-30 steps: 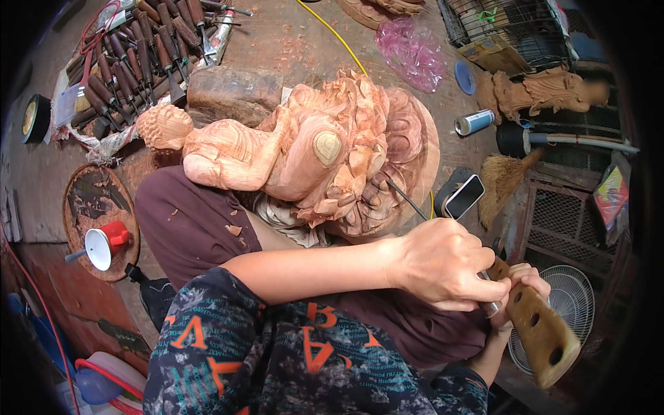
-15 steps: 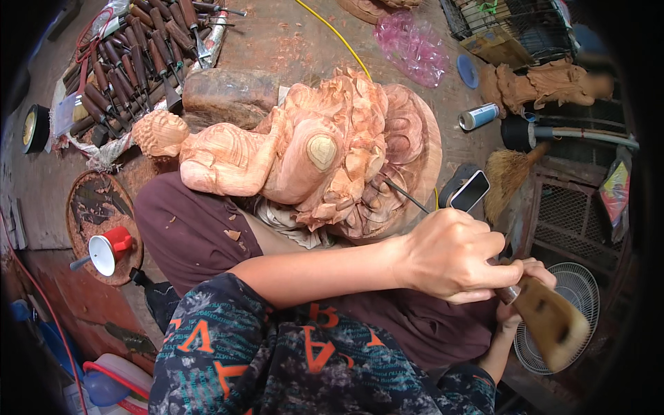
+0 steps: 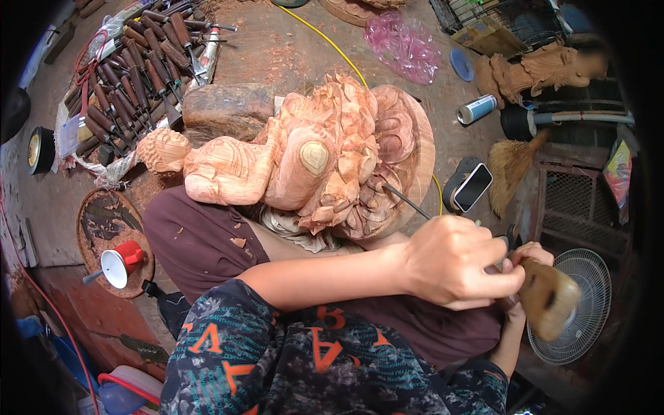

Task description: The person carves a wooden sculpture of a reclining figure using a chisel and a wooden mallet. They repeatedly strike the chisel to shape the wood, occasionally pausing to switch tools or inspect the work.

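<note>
A reddish wood carving of a seated figure (image 3: 304, 162) lies on its side across my lap, its curly-haired head (image 3: 164, 151) to the left and its rounded petal base (image 3: 408, 159) to the right. My left hand (image 3: 453, 263) reaches across to the right and is closed round a carving chisel (image 3: 407, 199). The chisel's thin dark shaft slants up and left, and its tip meets the carving near the base. Partly hidden behind the left hand, my right hand (image 3: 529, 257) grips a wooden mallet (image 3: 550, 297). The mallet's head is close to the chisel's handle end, which is mostly covered.
Many wooden-handled chisels (image 3: 131, 83) lie at the upper left, near a wooden block (image 3: 228, 111). A round tray (image 3: 90, 214) with a red mug (image 3: 124, 263) stands at left. To the right are a phone (image 3: 474, 188), a spray can (image 3: 477, 109), a brush broom (image 3: 510, 173) and a fan (image 3: 574, 304).
The mallet has swung up and a little left, closer to my left hand. The whole view has shifted slightly; the chisel stays against the carving.
</note>
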The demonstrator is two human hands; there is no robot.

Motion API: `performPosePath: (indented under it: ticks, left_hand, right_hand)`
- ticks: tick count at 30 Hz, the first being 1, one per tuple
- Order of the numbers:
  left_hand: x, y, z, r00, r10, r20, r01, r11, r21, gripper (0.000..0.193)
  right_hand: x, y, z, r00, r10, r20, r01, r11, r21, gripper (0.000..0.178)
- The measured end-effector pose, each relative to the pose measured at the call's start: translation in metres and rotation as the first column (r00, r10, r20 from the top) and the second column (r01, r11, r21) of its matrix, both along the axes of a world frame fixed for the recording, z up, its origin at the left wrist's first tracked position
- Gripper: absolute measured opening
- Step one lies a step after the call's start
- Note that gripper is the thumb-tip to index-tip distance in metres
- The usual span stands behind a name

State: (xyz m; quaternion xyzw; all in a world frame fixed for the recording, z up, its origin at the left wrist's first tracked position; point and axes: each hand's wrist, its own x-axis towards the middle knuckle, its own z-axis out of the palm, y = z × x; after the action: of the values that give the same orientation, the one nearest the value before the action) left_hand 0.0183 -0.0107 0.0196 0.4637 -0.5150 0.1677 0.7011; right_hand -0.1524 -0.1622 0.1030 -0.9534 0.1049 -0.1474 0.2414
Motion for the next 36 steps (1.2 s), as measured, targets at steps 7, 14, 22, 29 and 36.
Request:
performPosePath:
  ticks: [7,14,22,29,36]
  left_hand:
    - [0.010,-0.004,-0.007,0.994,-0.074,-0.075,0.077,0.996,0.040,0.036]
    - [0.016,-0.006,-0.013,0.996,-0.022,-0.091,0.030,0.996,0.086,0.037]
    - [0.017,-0.010,-0.013,0.987,0.032,-0.160,-0.021,0.997,0.070,0.041]
    - [0.020,-0.012,-0.012,0.985,0.055,-0.164,-0.048,0.998,0.044,0.044]
    - [0.016,0.002,0.002,0.962,0.274,-0.001,-0.272,0.954,-0.127,0.028]
  right_hand:
    - [0.018,0.011,0.008,0.987,0.087,0.137,-0.102,0.989,0.103,0.036]
    - [0.018,0.007,0.005,0.995,0.077,-0.065,-0.090,0.970,-0.227,0.034]
    - [0.000,-0.001,0.002,0.996,-0.045,-0.080,0.014,0.934,-0.357,0.044]
    - [-0.005,-0.001,-0.006,0.997,-0.061,-0.052,0.046,0.967,-0.252,0.045]
    - [0.009,0.003,-0.012,0.984,-0.161,0.078,0.137,0.959,0.249,0.045]
